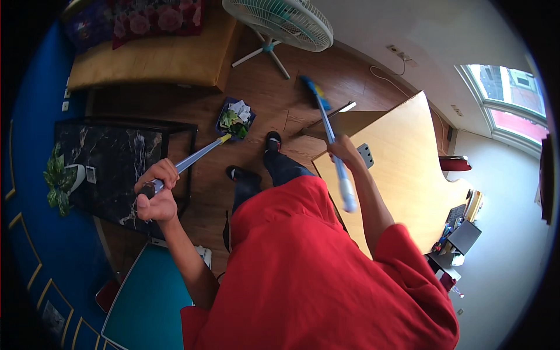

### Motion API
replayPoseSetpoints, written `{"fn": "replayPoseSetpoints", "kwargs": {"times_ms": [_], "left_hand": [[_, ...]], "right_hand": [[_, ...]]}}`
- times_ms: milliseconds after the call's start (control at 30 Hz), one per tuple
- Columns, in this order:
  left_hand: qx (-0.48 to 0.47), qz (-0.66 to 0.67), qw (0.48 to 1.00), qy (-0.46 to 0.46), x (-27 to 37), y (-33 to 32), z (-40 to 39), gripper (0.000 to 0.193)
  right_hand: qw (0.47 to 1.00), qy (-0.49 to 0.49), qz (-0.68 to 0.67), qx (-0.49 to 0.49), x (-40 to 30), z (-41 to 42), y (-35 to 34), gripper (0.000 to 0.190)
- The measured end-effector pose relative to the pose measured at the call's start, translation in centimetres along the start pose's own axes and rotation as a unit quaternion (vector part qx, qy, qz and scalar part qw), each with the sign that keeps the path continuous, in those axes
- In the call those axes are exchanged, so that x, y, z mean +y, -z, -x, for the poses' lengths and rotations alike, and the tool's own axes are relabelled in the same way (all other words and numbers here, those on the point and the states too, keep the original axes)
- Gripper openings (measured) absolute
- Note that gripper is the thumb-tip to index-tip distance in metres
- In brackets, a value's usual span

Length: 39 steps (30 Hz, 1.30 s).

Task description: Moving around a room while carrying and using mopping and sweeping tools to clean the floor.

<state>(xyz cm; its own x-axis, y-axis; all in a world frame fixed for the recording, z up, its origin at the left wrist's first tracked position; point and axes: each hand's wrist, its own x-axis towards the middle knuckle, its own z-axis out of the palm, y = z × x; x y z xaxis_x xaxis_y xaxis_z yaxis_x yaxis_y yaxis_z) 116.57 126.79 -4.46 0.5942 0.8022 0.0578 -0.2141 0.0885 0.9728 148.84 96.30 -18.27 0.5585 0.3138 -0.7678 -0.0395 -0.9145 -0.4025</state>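
Note:
My left hand (158,192) grips the upper end of a long-handled dustpan's pole (197,156). At the pole's lower end, near my feet, the dustpan (235,118) holds green leaves and crumpled white paper. In my right hand (345,151) is the blue-grey handle of a broom (329,127). Its blue and yellow bristle head (316,92) rests on the wooden floor beyond the desk corner, to the right of the dustpan and apart from it.
A standing fan (280,22) is ahead, beside a tan couch (148,61). A light wooden desk (398,175) stands at my right. At my left are a black marbled table (118,166) with a potted plant (61,179) and a teal-topped table (148,293). A cable (393,81) runs along the wall.

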Motion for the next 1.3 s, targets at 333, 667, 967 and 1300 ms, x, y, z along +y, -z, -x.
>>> {"fn": "replayPoseSetpoints", "kwargs": {"times_ms": [333, 667, 967, 1300], "left_hand": [[0.022, 0.007, 1.000, -0.014, -0.2, 0.2, -0.7, 0.060], [0.066, -0.059, 0.996, 0.020, 0.3, -1.2, -1.9, 0.059], [0.041, 0.014, 0.999, 0.017, -1.0, -0.4, -3.9, 0.062], [0.058, 0.029, 0.998, -0.012, -1.0, 1.9, -2.8, 0.065]], "right_hand": [[0.990, -0.036, -0.120, 0.069, 0.1, 0.7, 11.1, 0.029], [0.989, 0.014, 0.123, 0.080, 7.0, -18.5, 5.8, 0.027], [0.997, -0.061, -0.051, -0.013, 0.9, 3.8, 5.7, 0.052], [0.997, -0.032, 0.017, 0.067, -1.6, 3.1, 4.0, 0.032]]}}
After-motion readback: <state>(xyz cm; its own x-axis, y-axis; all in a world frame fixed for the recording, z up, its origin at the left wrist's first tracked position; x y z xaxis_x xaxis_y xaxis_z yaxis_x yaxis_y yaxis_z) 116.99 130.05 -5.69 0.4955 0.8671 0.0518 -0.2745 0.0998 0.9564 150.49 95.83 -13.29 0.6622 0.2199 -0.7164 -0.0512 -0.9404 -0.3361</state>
